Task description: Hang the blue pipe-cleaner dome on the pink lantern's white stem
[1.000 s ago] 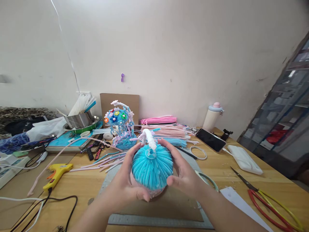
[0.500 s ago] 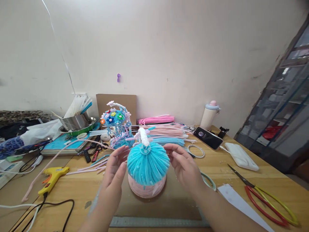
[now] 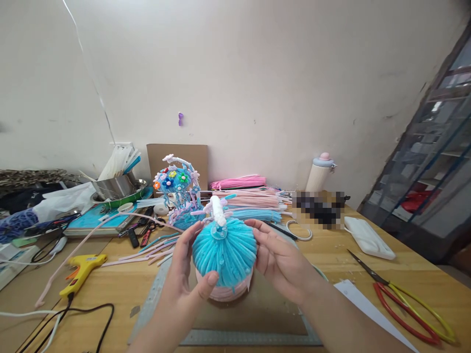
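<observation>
Between my hands is a fuzzy blue pipe-cleaner dome, with a clear disc and a white wrapped stem at its top. A round pale-pink base shows beneath it. My left hand cups the dome's left side, its thumb against the lower front and its fingers partly hidden behind. On the other side, my right hand touches the right edge with curled fingertips. Behind stands a finished-looking blue jellyfish-like piece dotted with coloured flowers.
A yellow glue gun lies left, its black cord trailing forward. Scissors with red and yellow handles lie right, near a white power bank. Bundles of pink pipe cleaners and a bottle stand at the back. Cardboard covers the cutting mat.
Both hands have closed in on the blue dome, and the left thumb now rests on its front. The dome has tilted slightly towards me and turned a little.
</observation>
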Demonstrator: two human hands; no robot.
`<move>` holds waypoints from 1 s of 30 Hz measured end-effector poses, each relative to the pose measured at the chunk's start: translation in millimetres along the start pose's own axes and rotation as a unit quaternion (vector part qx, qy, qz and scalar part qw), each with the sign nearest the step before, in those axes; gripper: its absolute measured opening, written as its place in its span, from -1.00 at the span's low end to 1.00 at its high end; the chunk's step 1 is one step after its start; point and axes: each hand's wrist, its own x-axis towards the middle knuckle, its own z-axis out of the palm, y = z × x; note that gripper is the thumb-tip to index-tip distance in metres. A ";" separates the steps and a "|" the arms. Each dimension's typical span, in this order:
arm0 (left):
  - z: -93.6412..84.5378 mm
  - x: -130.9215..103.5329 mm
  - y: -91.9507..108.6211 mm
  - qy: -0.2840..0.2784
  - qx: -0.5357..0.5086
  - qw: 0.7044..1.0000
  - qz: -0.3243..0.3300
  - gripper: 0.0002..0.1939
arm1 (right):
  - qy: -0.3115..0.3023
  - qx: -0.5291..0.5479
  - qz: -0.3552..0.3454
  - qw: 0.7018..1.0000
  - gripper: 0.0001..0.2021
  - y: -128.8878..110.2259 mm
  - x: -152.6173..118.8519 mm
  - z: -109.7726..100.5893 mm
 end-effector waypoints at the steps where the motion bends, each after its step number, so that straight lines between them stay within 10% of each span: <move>1: 0.2 0.8 -1.9 0.009 -0.005 1.000 0.006 -0.34 | 0.006 -0.003 0.003 1.000 -0.84 -0.3 2.0 -0.6; 16: -20.5 29.3 -18.1 0.018 -0.165 0.972 -0.168 -0.74 | -0.036 -0.134 -0.044 0.989 -0.64 -0.6 13.8 -1.6; 21: -26.1 34.9 -34.2 -0.078 -0.033 0.995 -0.045 -0.54 | -0.041 -0.132 -0.047 0.989 -0.68 0.5 18.2 -3.9; 30: -13.9 43.6 -34.6 0.015 0.068 0.985 0.155 -0.72 | -0.066 -0.329 -0.239 0.911 -0.60 28.9 44.4 -35.6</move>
